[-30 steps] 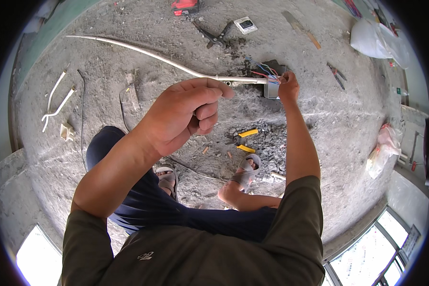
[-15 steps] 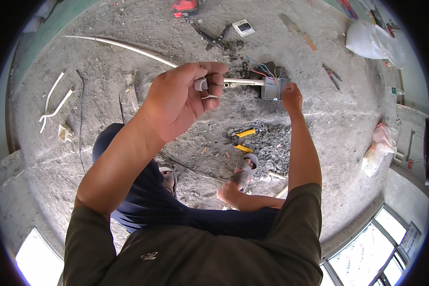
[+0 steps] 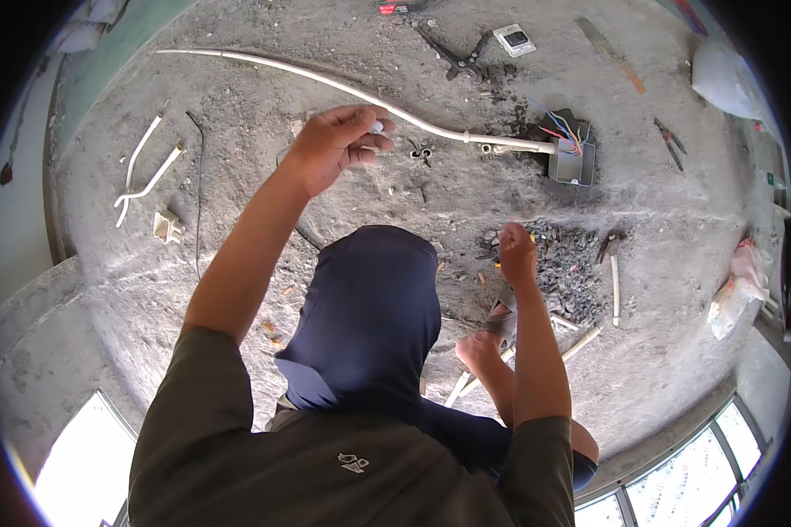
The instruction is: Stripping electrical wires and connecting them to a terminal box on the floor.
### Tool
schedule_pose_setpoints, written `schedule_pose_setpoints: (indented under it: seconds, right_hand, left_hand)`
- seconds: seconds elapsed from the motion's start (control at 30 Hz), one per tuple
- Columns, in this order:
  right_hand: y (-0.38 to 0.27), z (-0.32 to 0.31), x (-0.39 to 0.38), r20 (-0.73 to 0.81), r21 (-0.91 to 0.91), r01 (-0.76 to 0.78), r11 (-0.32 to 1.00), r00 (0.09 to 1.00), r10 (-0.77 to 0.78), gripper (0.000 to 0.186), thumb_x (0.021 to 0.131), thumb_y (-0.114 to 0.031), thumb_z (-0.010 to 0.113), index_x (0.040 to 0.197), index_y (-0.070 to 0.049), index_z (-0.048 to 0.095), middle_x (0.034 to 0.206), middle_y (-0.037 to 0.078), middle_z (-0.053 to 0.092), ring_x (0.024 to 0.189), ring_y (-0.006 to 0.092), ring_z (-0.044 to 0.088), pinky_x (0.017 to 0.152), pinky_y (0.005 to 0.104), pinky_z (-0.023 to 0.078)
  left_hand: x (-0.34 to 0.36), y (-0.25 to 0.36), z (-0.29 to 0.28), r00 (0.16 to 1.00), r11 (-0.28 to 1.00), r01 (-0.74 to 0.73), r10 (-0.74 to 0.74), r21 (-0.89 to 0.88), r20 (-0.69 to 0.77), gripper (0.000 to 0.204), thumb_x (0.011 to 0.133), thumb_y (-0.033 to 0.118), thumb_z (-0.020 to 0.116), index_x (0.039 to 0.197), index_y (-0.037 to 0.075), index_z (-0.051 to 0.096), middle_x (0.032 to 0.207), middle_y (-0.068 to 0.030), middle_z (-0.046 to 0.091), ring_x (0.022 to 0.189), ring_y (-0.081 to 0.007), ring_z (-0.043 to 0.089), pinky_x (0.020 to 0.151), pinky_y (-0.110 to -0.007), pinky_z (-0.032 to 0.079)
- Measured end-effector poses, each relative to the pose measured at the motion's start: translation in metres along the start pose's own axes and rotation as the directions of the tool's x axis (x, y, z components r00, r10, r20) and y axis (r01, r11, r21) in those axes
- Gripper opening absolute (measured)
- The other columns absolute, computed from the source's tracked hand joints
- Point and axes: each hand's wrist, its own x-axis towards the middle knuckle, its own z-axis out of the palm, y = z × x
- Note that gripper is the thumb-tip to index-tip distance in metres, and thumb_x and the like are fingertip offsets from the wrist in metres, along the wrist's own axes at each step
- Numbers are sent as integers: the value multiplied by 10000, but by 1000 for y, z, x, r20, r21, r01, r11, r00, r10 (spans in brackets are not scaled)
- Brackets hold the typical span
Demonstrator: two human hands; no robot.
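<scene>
My left hand is raised over the floor left of centre, fingers curled around a small white plastic piece. Past it, a long white conduit curves across the floor into a grey junction box, where coloured wires stick out. My right hand hangs lower, fingers folded, above yellow-handled pliers beside dark rubble. Only bits of the yellow show around the hand; whether the fingers touch the pliers is hidden.
Large dark pliers and a white socket plate lie at the back. Smaller pliers are at the right. Cut conduit pieces and a cream fitting lie at the left. Rubble is heaped by my foot.
My right hand has left the junction box and come down toward the yellow-handled pliers. My left hand has drawn back from the conduit, still holding the white piece. The view has shifted.
</scene>
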Motion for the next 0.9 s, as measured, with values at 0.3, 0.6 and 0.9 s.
schedule_pose_setpoints:
  seconds: [0.3,0.6,0.9]
  right_hand:
    - [16,39,-99,39,37,-100,994,994,99,161,888,-126,540,1015,-63,616,970,152,648,914,345,627,783,403,496]
    - [35,27,-72,-50,-191,-236,953,972,231,113,859,-154,553,942,-91,599,968,145,624,917,358,600,768,458,469]
    - [78,14,-58,38,-485,-175,857,975,220,321,749,-82,686,1040,-114,554,1053,124,574,1014,351,560,803,442,477]
  left_hand:
    - [37,-171,-29,952,924,255,-291,-284,-91,192,935,201,592,1046,44,587,958,-66,660,849,-172,653,665,-280,494]
    - [68,-160,-2,998,905,-50,60,423,-11,283,876,77,533,1152,73,599,927,-82,630,806,-165,613,705,-288,486]
    - [97,-168,1,898,543,-434,322,719,299,258,872,140,605,1128,118,629,1069,-84,603,903,-249,624,766,-346,498]
